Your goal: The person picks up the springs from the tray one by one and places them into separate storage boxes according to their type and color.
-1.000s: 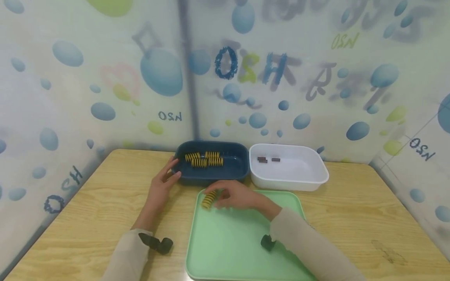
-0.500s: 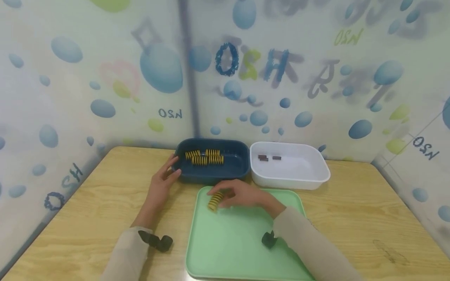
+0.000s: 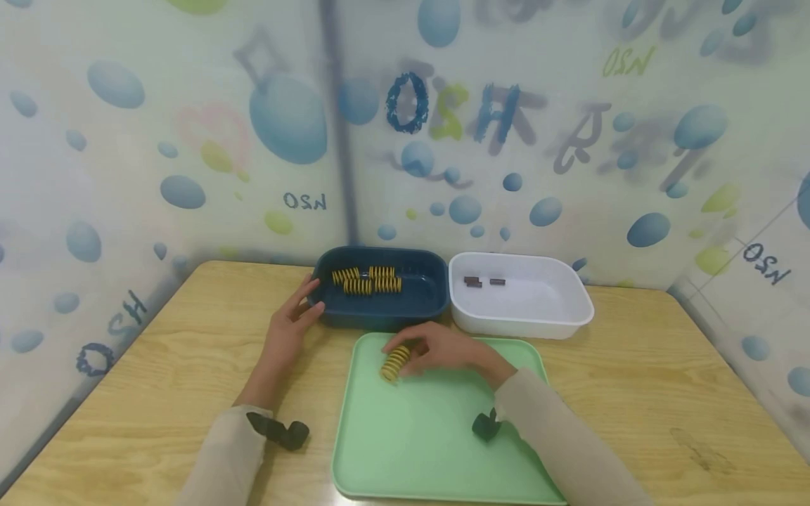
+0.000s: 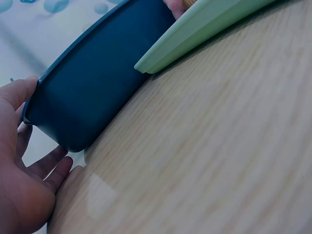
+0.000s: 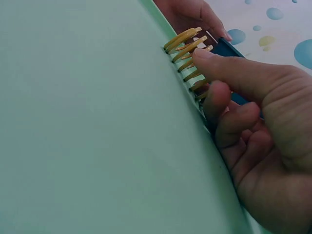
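A yellow coil spring (image 3: 395, 362) lies on the far left part of the green tray (image 3: 418, 436). My right hand (image 3: 422, 351) holds it, index finger laid over the coils and the other fingers curled beside them. The right wrist view shows the same spring (image 5: 187, 53) under that hand (image 5: 214, 83), on the tray (image 5: 87, 122). My left hand (image 3: 296, 320) rests against the left corner of the dark blue bin (image 3: 380, 322), fingers fairly straight. Seen from the left wrist, the left hand (image 4: 24, 161) cradles the blue bin (image 4: 97, 83) at that corner. Several yellow springs (image 3: 367, 280) lie inside.
A white bin (image 3: 538, 325) stands right of the blue one, with a few small brown pieces (image 3: 481, 282) in it. The tray's edge (image 4: 204, 27) nearly meets the blue bin. Patterned walls close off the wooden table (image 3: 633, 393) at the back and sides.
My right hand has shifted the yellow spring a little to the right on the tray. The left hand stays at the blue bin's corner.
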Available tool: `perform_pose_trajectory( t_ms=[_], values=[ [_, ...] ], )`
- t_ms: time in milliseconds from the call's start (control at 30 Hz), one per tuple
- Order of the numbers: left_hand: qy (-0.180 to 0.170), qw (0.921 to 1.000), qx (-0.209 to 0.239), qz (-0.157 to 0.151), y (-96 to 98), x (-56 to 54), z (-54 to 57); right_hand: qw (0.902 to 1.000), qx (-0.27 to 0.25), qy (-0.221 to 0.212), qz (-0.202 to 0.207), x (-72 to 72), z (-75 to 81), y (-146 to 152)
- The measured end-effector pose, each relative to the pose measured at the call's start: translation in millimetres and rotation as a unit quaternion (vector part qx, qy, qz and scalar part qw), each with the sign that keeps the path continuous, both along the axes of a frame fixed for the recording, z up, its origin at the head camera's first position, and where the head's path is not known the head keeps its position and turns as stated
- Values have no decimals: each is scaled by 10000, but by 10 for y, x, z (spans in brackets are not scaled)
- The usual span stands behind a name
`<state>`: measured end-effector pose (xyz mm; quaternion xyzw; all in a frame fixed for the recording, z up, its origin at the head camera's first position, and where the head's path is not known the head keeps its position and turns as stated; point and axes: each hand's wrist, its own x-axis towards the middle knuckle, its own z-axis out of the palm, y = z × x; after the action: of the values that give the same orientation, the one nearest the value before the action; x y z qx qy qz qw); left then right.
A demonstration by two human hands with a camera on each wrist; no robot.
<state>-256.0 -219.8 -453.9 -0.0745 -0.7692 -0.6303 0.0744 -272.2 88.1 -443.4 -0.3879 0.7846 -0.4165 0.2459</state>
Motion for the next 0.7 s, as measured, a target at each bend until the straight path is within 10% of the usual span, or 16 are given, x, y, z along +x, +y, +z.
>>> perform_pose_trajectory(
  t_ms=[700],
  values=[
    [-158, 9999, -57, -31, 104, 190, 309, 9997, 19, 36, -233, -8, -49, 33]
  ],
)
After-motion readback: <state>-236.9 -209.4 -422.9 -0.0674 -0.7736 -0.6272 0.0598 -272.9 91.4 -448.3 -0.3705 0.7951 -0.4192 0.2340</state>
